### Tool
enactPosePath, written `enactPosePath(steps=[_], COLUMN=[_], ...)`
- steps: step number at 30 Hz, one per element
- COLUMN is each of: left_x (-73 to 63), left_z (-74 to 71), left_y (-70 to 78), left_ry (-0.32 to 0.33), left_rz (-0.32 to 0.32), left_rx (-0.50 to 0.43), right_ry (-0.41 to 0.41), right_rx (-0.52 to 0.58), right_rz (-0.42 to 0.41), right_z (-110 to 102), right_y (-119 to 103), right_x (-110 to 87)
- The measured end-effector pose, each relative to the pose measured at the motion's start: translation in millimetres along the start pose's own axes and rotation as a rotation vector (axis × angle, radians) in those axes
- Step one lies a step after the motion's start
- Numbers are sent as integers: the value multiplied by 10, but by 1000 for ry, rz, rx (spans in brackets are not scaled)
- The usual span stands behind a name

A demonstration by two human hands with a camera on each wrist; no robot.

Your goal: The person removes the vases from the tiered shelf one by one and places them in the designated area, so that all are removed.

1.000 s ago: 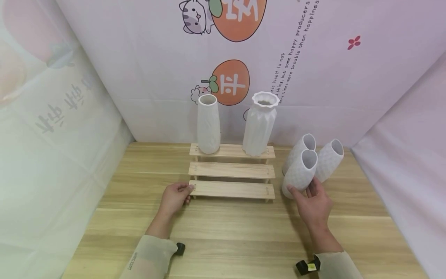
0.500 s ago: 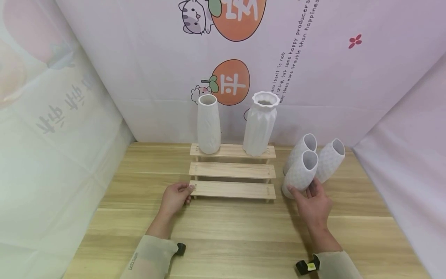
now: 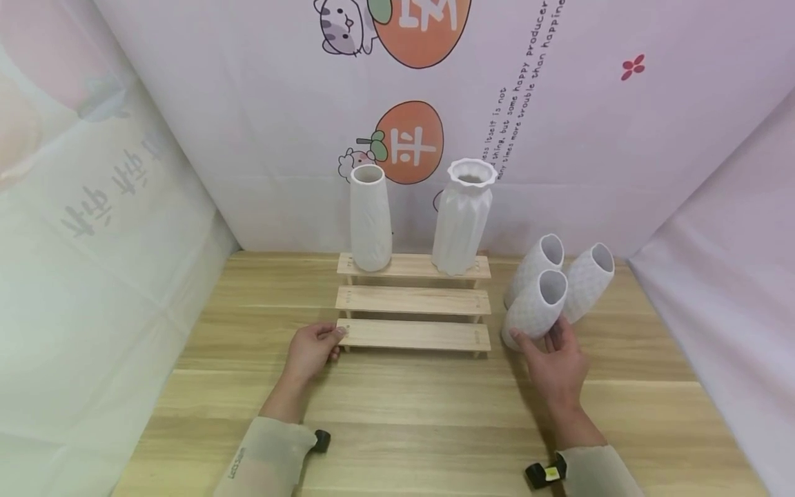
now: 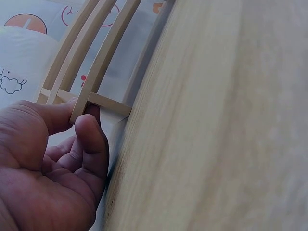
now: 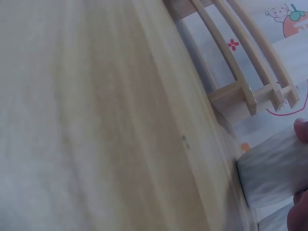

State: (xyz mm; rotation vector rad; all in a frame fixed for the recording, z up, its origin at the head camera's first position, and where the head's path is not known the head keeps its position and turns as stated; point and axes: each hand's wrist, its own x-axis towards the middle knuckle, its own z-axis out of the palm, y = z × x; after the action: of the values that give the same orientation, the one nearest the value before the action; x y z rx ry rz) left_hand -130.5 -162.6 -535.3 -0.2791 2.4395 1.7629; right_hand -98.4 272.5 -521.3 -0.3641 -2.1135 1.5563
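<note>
- Two sleeves (image 3: 267, 449) reach in over the wood-grain table (image 3: 410, 421), closest to the person's body and well behind the fingers.
- Left hand (image 3: 308, 352): the thumb and forefinger pinch the left end of the lowest board of the wooden rack (image 3: 410, 334); the rack runs off to the right of those fingers and steps up beyond them.
- Right hand (image 3: 559, 369): the thumb sits on one side and the fingers on the other, clamped on the lower part of the front vase (image 3: 533, 317). Its open mouth is above and beyond the fingertips. Whether its base touches the table I can't tell.
- Hardly anything has moved in the last second, and both grips keep their places. Only the rim of the front vase seems a shade farther from the rim behind it than half a second ago. I take that as the vase starting to tip or part from its neighbours, with the rack steadied by the other hand.
- Just beyond the right fingers are a rear-left vase (image 3: 533, 268) and a rear-right vase (image 3: 586, 281), textured like the held one.
- Farther off, on the rack's top board, a smooth vase (image 3: 371, 231) and a frill-rimmed vase (image 3: 459, 231) stand upright, apart from all fingers.
- Farthest from the fingers hangs the printed cloth (image 3: 273, 138).
</note>
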Motion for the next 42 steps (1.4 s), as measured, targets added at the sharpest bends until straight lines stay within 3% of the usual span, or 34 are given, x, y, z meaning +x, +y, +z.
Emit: enactPosePath(steps=[7,20,42], left_x=[-3,0,-4], left_z=[-9,10,-1], left_y=[4,-9,8], left_ry=[-5,4,-4], left_rz=[4,2,-15], left_rx=[1,-10,-22], right_ry=[9,19,105], right_rx=[21,20,117], right_rz=[-24,17,-117], right_z=[7,-27,-92], right_y=[-1,-59,-503], right_x=[-12,-27,76])
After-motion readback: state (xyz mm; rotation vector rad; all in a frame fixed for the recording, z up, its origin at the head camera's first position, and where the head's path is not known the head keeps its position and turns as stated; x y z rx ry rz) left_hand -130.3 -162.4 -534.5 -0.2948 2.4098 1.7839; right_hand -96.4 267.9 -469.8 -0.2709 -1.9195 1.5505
